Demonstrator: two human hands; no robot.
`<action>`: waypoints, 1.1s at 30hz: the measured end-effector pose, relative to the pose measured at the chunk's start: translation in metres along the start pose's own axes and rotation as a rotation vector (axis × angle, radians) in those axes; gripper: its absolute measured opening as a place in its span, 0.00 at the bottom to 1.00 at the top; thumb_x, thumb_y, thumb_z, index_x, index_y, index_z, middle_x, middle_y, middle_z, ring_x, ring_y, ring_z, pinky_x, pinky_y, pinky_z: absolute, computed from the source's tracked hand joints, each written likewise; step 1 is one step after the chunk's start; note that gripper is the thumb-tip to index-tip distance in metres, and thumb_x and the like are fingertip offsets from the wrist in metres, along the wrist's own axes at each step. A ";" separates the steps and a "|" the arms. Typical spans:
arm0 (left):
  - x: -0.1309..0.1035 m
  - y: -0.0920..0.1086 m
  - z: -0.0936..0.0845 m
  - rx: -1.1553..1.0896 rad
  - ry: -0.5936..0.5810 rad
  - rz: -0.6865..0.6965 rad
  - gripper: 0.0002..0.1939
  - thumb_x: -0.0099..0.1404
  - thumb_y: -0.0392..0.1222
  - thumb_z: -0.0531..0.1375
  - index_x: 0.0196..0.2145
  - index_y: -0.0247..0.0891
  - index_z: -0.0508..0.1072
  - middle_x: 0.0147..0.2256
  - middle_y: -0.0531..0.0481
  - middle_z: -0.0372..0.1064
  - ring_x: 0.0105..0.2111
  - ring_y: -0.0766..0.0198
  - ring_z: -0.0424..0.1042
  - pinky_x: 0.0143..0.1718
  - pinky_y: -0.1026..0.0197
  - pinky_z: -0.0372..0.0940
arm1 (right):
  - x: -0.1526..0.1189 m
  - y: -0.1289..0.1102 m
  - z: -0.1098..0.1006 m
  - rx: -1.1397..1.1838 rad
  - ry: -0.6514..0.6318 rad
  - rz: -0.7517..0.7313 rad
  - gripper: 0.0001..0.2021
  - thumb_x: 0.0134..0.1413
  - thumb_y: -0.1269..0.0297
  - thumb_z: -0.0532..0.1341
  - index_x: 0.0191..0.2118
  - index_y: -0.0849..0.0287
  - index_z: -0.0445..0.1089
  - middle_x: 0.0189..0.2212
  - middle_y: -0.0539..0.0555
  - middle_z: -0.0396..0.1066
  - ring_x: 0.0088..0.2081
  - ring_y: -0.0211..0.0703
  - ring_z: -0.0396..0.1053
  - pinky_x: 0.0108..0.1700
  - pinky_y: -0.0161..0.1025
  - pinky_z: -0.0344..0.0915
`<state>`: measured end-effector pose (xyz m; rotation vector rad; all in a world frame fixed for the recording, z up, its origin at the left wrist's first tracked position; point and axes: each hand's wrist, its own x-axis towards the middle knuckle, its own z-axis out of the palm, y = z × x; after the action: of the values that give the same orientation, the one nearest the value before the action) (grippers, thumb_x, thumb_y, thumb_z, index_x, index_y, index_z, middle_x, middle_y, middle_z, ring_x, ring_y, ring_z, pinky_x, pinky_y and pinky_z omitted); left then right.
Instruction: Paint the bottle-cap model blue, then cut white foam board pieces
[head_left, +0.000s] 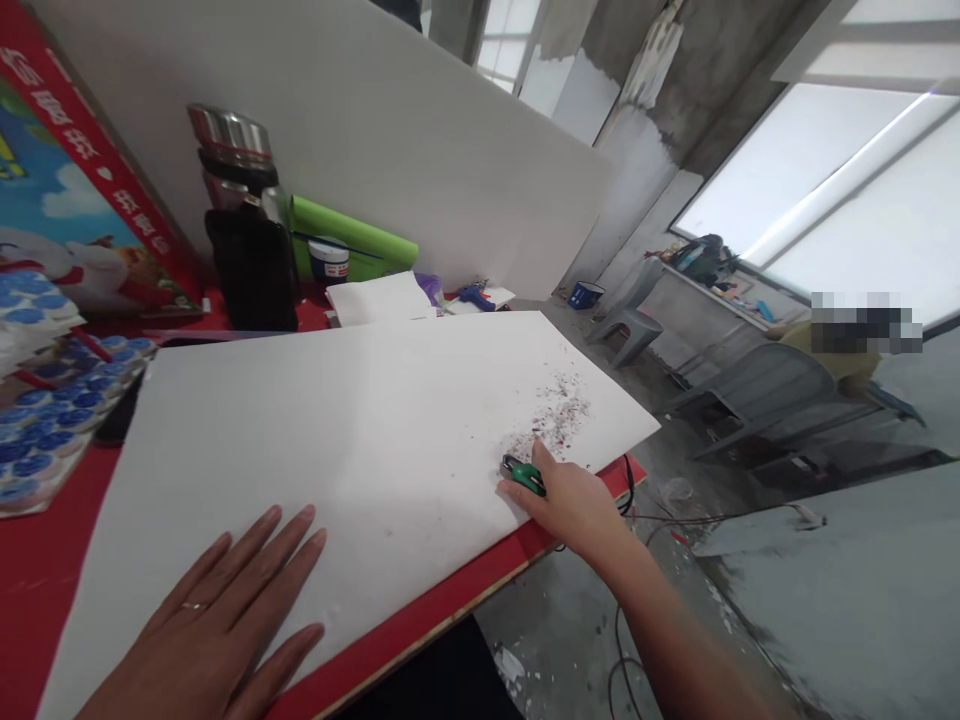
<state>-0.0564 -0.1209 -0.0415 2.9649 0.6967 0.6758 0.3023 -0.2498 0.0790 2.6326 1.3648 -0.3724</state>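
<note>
A large white board [337, 430] lies across the red tabletop. My left hand [232, 600] rests flat on its near left part, fingers stretched and a ring on one of them. Over at the right side of the board, my right hand [562, 500] is closed around a small green-handled cutter [525, 474], its metal head pointing left. Just beyond that hand, dark and reddish crumbs [559, 410] are scattered over the board. The far end of the cutter's handle is hidden in my palm.
Behind the board stand a thermos bottle [244, 220], a green roll [360, 240], a small jar [328, 262] and a blue glue gun [476, 296]. Blue rosette pieces [67, 410] lie at left. Cables [622, 640] trail on the floor; a person sits [840, 350] farther right.
</note>
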 end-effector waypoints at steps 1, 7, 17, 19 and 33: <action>0.001 0.000 0.000 0.006 0.019 0.018 0.41 0.72 0.56 0.57 0.77 0.54 0.48 0.72 0.52 0.59 0.72 0.44 0.60 0.73 0.43 0.51 | 0.000 -0.003 -0.001 0.032 0.016 -0.010 0.38 0.71 0.41 0.53 0.71 0.71 0.59 0.44 0.70 0.80 0.46 0.65 0.78 0.40 0.45 0.64; 0.009 0.015 -0.013 0.050 0.074 0.052 0.40 0.73 0.57 0.59 0.76 0.45 0.54 0.71 0.46 0.62 0.70 0.44 0.63 0.69 0.46 0.59 | 0.007 -0.019 0.001 0.368 0.075 -0.181 0.22 0.69 0.55 0.55 0.62 0.61 0.66 0.37 0.59 0.76 0.37 0.52 0.74 0.37 0.40 0.60; 0.005 0.034 -0.032 -0.142 -0.033 -0.110 0.38 0.74 0.52 0.61 0.76 0.48 0.54 0.73 0.43 0.56 0.73 0.42 0.57 0.69 0.37 0.63 | 0.020 -0.016 0.016 1.487 -0.323 -0.321 0.41 0.54 0.59 0.74 0.71 0.50 0.62 0.53 0.58 0.75 0.52 0.50 0.75 0.53 0.48 0.74; 0.001 0.030 -0.038 -0.369 0.014 -0.277 0.32 0.75 0.50 0.59 0.73 0.55 0.59 0.73 0.47 0.58 0.70 0.45 0.63 0.64 0.43 0.70 | 0.025 -0.014 0.022 1.599 -0.269 -0.252 0.38 0.53 0.60 0.75 0.69 0.52 0.66 0.54 0.58 0.75 0.49 0.48 0.76 0.49 0.46 0.77; 0.095 0.025 -0.070 -1.248 0.101 -0.880 0.32 0.61 0.67 0.68 0.53 0.42 0.80 0.52 0.38 0.81 0.54 0.42 0.79 0.57 0.44 0.74 | 0.016 -0.055 0.004 1.800 -0.287 -0.298 0.34 0.50 0.65 0.71 0.65 0.49 0.69 0.64 0.59 0.70 0.40 0.41 0.73 0.27 0.33 0.66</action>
<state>0.0010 -0.1078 0.0632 1.3336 0.9603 0.7388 0.2655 -0.2064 0.0690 2.8361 1.5505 -3.0140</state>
